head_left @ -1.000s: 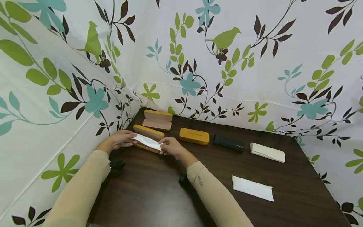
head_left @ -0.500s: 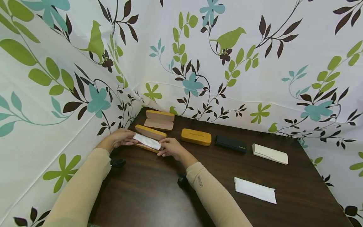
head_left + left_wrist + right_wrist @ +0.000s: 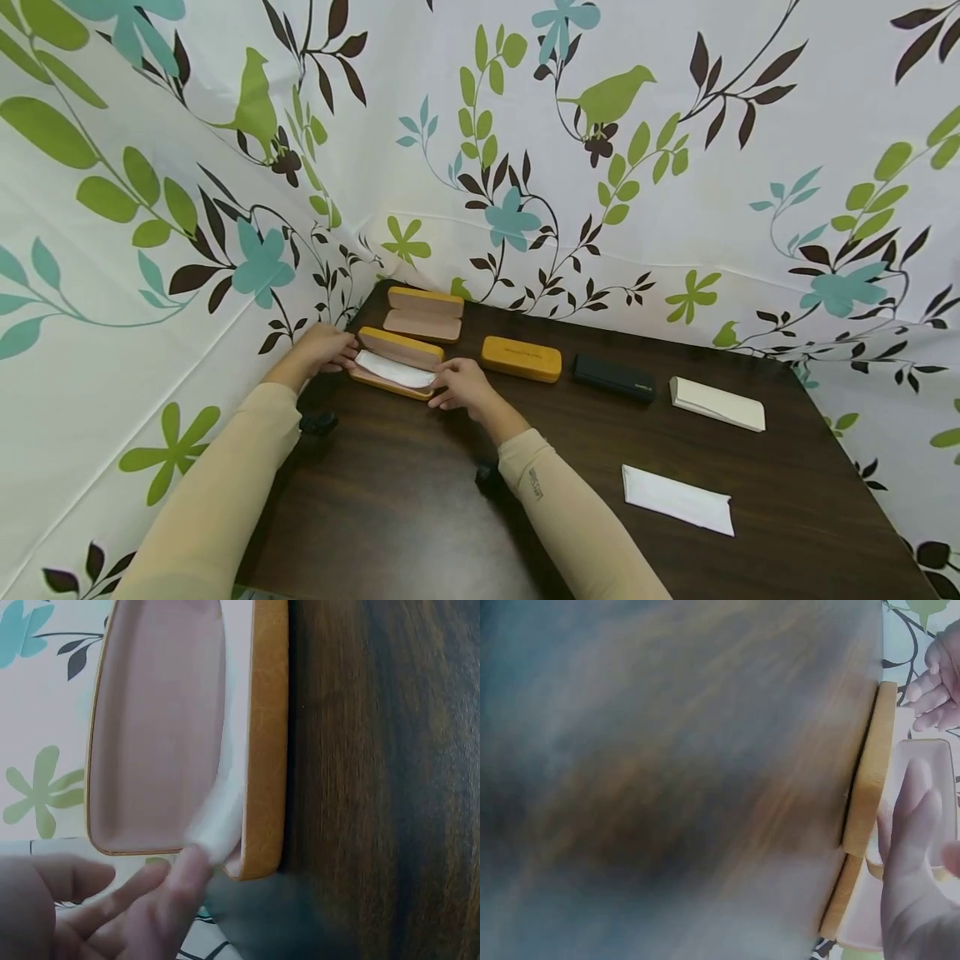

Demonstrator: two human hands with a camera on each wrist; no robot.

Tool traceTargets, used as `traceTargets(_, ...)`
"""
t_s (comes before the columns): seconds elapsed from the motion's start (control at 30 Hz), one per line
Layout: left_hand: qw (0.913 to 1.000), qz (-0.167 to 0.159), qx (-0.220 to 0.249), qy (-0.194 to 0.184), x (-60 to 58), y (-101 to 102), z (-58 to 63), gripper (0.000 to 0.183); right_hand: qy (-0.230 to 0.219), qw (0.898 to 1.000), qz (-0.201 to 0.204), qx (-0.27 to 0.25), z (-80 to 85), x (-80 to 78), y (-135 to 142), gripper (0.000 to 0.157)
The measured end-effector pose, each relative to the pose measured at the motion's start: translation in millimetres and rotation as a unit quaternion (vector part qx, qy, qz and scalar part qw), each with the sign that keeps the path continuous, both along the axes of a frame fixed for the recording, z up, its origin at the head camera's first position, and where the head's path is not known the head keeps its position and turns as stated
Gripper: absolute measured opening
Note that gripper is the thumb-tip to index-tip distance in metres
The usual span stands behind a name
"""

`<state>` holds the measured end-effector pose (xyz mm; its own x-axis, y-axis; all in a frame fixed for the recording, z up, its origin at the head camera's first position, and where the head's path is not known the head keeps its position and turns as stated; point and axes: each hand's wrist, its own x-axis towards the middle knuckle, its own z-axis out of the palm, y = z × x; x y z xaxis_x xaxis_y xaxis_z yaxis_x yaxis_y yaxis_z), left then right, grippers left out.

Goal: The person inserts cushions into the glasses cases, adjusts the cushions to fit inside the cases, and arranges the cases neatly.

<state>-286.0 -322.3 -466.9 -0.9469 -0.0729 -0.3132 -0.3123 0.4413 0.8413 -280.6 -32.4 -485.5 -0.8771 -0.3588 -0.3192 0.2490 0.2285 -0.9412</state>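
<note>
Closest to the camera on the dark table there's a folded white cloth lying flat off to the right, well apart from everything else.

Further in, both hands are at an open yellow case near the table's left back corner. A second white cloth is lying inside its tray, filling most of it. The left hand is at the left end of the case, fingers loosely bent with the tips touching the cloth end and the case edge. The right hand is at the right end, fingers fairly straight and resting on that end of the case. Can't tell if either one is actually pinching anything, looks more like touching. Wrist views are pretty blurry, though the left one shows the cloth tucked along the tray wall.

In a row to the right: a closed yellow case, a black case, then a cream one.

Just behind the case being worked on sits another open case, right by the flowery curtain.
</note>
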Motion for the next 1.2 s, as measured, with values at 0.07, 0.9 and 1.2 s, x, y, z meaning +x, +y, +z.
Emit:
traceTargets(0.07,0.9986,0.013,-0.04,0.033,0.6,1,1.9,0.04,0.019,1.0,-0.017,0.017,1.1,0.2,0,0.03)
traceTargets(0.9,0.8935,-0.187,-0.329,0.243,15.5,16,10.0,0.049,0.41,0.827,0.135,0.36,12.5,15.9,-6,0.049)
traceTargets(1.2,0.8815,-0.2,-0.38,0.197,34.6,15,13.4,0.05,0.492,0.7,0.215,0.471,12.4,37.1,-6,0.034)
